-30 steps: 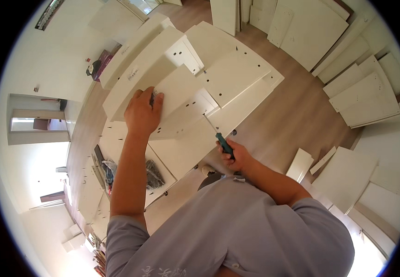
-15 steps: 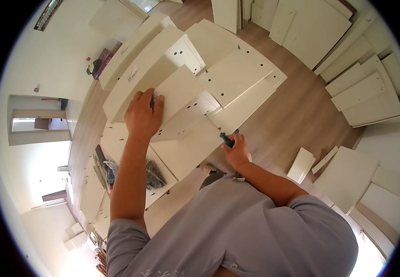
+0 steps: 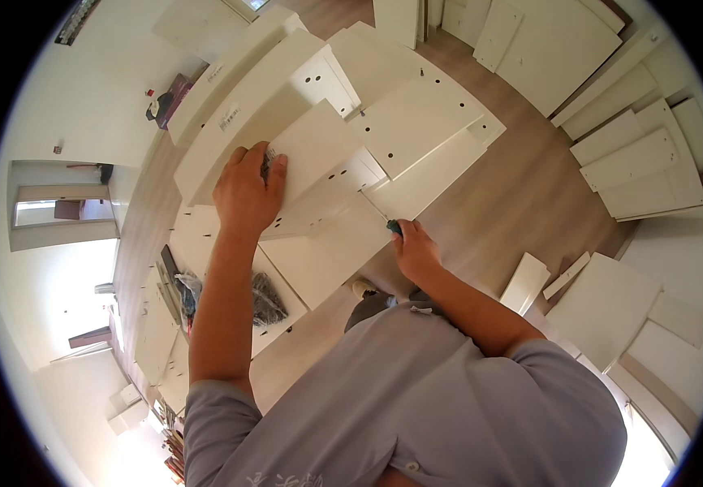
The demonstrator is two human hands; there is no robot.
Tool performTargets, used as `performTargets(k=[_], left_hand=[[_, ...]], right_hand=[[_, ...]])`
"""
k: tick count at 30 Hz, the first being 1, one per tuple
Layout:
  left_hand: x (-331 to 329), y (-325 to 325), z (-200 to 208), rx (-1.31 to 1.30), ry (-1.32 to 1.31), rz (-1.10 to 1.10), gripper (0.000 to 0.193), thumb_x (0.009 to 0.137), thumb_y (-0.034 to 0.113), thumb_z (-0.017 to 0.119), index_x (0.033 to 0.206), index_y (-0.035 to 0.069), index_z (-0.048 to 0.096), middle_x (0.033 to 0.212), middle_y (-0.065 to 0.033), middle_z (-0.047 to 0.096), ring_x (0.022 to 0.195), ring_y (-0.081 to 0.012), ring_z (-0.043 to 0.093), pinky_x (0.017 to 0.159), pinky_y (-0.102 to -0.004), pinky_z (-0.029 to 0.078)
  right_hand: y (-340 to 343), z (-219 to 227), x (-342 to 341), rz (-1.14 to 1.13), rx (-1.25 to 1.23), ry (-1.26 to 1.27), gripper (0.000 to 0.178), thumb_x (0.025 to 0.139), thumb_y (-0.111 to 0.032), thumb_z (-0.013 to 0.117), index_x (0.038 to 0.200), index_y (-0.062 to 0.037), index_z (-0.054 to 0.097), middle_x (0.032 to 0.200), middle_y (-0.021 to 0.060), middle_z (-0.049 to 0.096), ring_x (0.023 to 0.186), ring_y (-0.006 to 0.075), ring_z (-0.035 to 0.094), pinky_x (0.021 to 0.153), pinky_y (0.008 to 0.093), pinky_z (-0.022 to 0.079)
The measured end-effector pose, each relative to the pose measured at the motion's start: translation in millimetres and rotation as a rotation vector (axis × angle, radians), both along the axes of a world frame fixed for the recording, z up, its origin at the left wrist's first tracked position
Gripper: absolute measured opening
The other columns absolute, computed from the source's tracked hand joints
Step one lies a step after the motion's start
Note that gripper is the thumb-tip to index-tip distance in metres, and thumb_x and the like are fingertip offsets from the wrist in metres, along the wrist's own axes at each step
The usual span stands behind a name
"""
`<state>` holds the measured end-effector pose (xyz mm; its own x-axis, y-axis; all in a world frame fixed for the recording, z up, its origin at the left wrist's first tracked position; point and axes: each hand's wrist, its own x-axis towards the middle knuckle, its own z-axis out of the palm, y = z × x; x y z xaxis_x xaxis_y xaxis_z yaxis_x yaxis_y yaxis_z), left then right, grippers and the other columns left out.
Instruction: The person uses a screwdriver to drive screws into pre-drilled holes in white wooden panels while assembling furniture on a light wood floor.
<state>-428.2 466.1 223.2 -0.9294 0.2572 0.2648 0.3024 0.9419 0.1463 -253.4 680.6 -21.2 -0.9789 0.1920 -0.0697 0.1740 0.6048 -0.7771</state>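
Forward slides our right hand (image 3: 417, 250), hiding more handle (image 3: 396, 228)! On our white cabinet assembly (image 3: 416, 122), a board (image 3: 319, 138) sits under our left hand (image 3: 247, 191); near right, our right wraps the green screwdriver (image 3: 393, 225), while the left clasps a small dark packet (image 3: 267, 165).

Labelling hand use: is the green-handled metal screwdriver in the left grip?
No, the right grip holds the screwdriver by its handle.

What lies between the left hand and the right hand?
In the head view, white panels fill the stretch between left hand and right hand; the green-handled screwdriver, held in the right, points toward them.
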Motion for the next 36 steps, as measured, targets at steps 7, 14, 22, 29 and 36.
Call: performTargets(k=[7,14,22,29,36], left_hand=[[4.3,2.4,0.6,-0.016,-0.014,-0.006,0.040,0.100,0.039,0.066,0.124,0.007,0.071,0.107,-0.0103,0.068,0.098,-0.0339,0.069,0.080,-0.0475,0.056],[2.1,2.3,7.4,0.060,-0.026,0.001,0.035,0.100,0.026,0.062,0.130,0.007,0.067,0.104,-0.0093,0.066,0.092,-0.0304,0.067,0.080,-0.0453,0.054],[81.3,-6.3,-9.9,1.281,-0.217,0.093,0.020,0.107,0.007,0.051,0.123,0.004,0.063,0.102,-0.0046,0.063,0.066,-0.0068,0.046,0.055,-0.0237,0.039],[156.5,-9.7,-108.1,1.857,-1.043,0.319,0.014,0.108,0.022,0.063,0.116,0.011,0.065,0.108,-0.0064,0.068,0.062,-0.0062,0.042,0.052,-0.0197,0.036],[148.8,4.9,-104.6,1.770,-1.085,0.322,0.006,0.107,0.012,0.062,0.112,0.014,0.060,0.118,-0.0116,0.071,0.061,-0.0059,0.044,0.050,-0.0206,0.036]], right_hand=[[4.9,17.0,-21.7,0.218,-0.798,-0.732,0.030,0.100,-0.027,0.069,0.113,-0.0027,0.057,0.089,0.0126,0.066,0.071,0.0229,0.067,0.056,0.0394,0.052],[33.1,9.6,-27.5,0.191,-1.017,-0.699,0.025,0.096,-0.026,0.074,0.099,-0.0050,0.060,0.070,0.0045,0.056,0.053,0.0147,0.052,0.044,0.0324,0.041],[81.3,78.3,34.0,0.334,-0.584,-0.644,0.029,0.094,-0.031,0.074,0.101,-0.0048,0.064,0.073,0.0091,0.062,0.058,0.0193,0.058,0.053,0.0376,0.049],[81.3,141.1,50.5,0.637,-0.309,-0.363,0.034,0.094,-0.034,0.072,0.106,-0.0030,0.065,0.097,0.0197,0.070,0.094,0.0380,0.066,0.085,0.0462,0.052],[79.4,148.5,39.9,0.649,-0.202,-0.331,0.033,0.094,-0.034,0.071,0.107,-0.0043,0.066,0.099,0.0207,0.071,0.096,0.0410,0.067,0.085,0.0474,0.052]])
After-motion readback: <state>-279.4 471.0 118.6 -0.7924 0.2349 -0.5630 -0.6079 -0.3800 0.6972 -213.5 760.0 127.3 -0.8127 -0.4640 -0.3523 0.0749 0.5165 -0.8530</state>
